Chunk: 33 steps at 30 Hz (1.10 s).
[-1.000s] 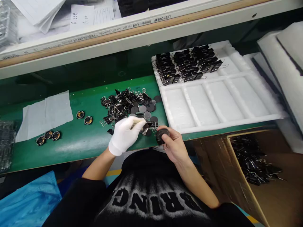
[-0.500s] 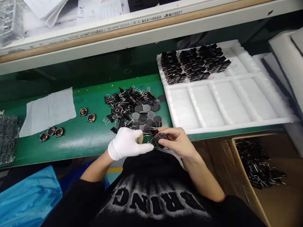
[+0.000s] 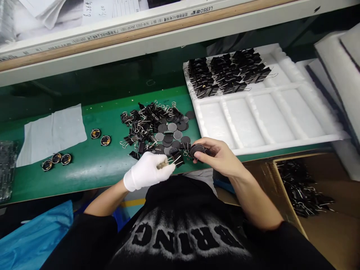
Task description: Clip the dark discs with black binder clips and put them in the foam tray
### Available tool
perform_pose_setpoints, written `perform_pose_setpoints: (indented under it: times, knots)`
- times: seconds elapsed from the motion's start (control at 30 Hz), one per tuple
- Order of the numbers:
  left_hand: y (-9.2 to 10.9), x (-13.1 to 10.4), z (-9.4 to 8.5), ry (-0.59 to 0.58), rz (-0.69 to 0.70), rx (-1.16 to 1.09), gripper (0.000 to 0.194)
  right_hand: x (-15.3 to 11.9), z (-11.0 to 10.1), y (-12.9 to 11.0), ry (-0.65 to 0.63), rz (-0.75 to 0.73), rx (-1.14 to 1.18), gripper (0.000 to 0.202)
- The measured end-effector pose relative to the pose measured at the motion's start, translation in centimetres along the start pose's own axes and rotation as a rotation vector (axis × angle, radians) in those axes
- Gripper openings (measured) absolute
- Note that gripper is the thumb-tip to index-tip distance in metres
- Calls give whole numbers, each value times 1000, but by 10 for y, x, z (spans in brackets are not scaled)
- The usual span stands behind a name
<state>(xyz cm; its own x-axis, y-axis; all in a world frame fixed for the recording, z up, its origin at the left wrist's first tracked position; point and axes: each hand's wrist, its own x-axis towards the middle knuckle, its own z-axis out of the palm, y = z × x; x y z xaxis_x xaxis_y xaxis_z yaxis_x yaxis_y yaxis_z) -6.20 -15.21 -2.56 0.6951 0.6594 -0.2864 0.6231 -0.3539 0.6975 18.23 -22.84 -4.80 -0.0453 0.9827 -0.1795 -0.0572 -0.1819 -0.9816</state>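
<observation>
In a white glove, my left hand (image 3: 149, 170) pinches a black binder clip (image 3: 176, 158) by its wire handles. The clip's black body points to the right. My bare right hand (image 3: 219, 154) holds a round black watch-like piece (image 3: 197, 150) between thumb and fingers; the clip and the piece are apart. Just beyond my hands lie a heap of black binder clips (image 3: 146, 125) and many loose dark discs (image 3: 172, 128) on the green table. Part of the round piece is hidden by my right fingers.
A white foam tray (image 3: 239, 144) at right holds rows of clipped pieces (image 3: 225, 71) in its far compartments. Several round gold-and-black pieces (image 3: 66, 159) and a white sheet (image 3: 53, 131) lie at left. Below right, a cardboard box (image 3: 323, 240) contains more binder clips (image 3: 303, 191).
My hands have moved apart. The binder clip has come away from the round piece, held in my left hand, while the round piece stays in my right. The view has shifted slightly.
</observation>
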Motion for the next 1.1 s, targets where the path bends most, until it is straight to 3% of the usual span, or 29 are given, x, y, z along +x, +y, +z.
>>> perform_pose_setpoints:
  times: [0.2,0.27,0.5,0.63,0.97,1.1]
  knots:
    - [5,-4,-9,-341,-182,-211,36,8,-13,-19,-337,80,-318,16]
    - [6,-4,-8,-393,-205,-238,37,10,-13,-24,-408,90,-359,14]
    - [3,-5,-7,-424,-171,-235,38,16,-13,-33,-544,49,-449,11]
    - [2,-5,-4,-433,-137,-259,39,17,-12,-28,-592,33,-514,21]
    - [1,-2,-2,-421,-76,-178,42,18,-12,-28,-602,-22,-505,19]
    - [-5,1,-5,-413,-80,-201,36,14,-12,-28,-546,-37,-519,16]
